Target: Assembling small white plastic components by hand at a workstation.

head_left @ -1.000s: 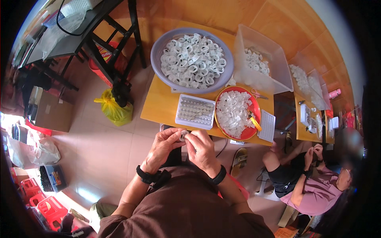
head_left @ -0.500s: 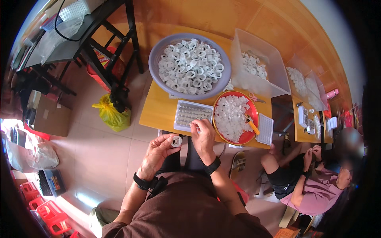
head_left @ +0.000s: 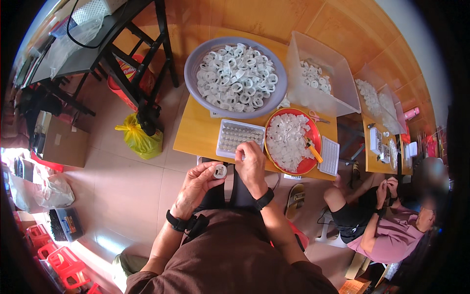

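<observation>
Between the thumb and fingers of my left hand is a small round white plastic part, its open face turned up. My right hand is pinched closed at the near right corner of a white tray. Rows of small silvery round pieces fill that tray. Whether anything is between the right fingertips is hidden. To the right of this hand, a red round tray holds a heap of translucent white pieces and an orange-handled cutter.
A lavender basket of white plastic parts stands at the back of the yellow table. Beside it are a clear bin, pink scissors and an emptier white tray. At the right sits another person. A yellow bag lies left.
The view has shifted slightly. The white part in my left hand has tilted a little, showing more of its inside. My right hand stays pinched by the tray.
</observation>
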A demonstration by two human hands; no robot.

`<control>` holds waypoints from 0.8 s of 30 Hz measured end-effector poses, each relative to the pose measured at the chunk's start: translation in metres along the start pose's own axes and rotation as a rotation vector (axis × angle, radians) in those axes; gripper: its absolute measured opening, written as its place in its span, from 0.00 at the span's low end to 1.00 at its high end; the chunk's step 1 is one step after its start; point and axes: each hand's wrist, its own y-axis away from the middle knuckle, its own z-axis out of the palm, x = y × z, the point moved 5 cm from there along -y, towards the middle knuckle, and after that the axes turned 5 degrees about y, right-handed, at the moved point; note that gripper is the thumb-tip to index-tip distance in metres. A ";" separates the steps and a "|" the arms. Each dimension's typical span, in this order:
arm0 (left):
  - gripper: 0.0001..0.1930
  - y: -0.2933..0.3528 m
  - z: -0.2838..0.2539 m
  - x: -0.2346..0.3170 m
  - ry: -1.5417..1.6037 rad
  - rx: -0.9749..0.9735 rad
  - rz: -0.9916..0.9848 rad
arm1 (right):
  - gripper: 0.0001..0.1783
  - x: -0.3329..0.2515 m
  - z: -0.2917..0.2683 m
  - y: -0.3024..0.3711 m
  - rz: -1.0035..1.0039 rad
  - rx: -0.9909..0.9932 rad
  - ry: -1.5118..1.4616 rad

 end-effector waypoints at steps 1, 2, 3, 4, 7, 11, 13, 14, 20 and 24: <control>0.12 0.000 0.000 0.000 -0.004 -0.005 -0.017 | 0.10 0.001 0.001 0.000 0.009 -0.021 -0.022; 0.11 0.000 0.001 -0.001 -0.009 -0.010 -0.033 | 0.10 0.002 0.002 0.000 0.010 -0.021 -0.023; 0.11 0.000 0.001 -0.001 -0.010 -0.010 -0.034 | 0.11 0.004 0.003 -0.001 -0.001 -0.016 -0.040; 0.12 0.000 0.002 -0.001 -0.014 -0.009 -0.037 | 0.11 0.004 0.003 -0.001 -0.011 -0.011 -0.058; 0.12 0.000 0.005 -0.002 -0.019 -0.014 -0.044 | 0.10 0.008 0.000 -0.001 0.016 0.011 -0.123; 0.12 -0.002 0.007 -0.001 -0.014 -0.011 -0.052 | 0.06 -0.009 -0.026 0.001 0.094 -0.027 -0.271; 0.12 -0.004 0.003 -0.004 -0.024 -0.012 -0.057 | 0.06 -0.026 -0.038 0.005 0.087 -0.051 -0.330; 0.13 -0.005 0.003 -0.006 -0.033 -0.022 -0.065 | 0.07 -0.032 -0.041 0.009 0.080 -0.070 -0.381; 0.12 -0.006 0.013 -0.008 -0.023 -0.032 -0.030 | 0.12 -0.047 -0.043 0.020 -0.141 -0.022 -0.239; 0.11 -0.005 0.015 -0.007 -0.051 -0.025 -0.015 | 0.15 -0.051 -0.040 0.024 -0.243 -0.040 -0.137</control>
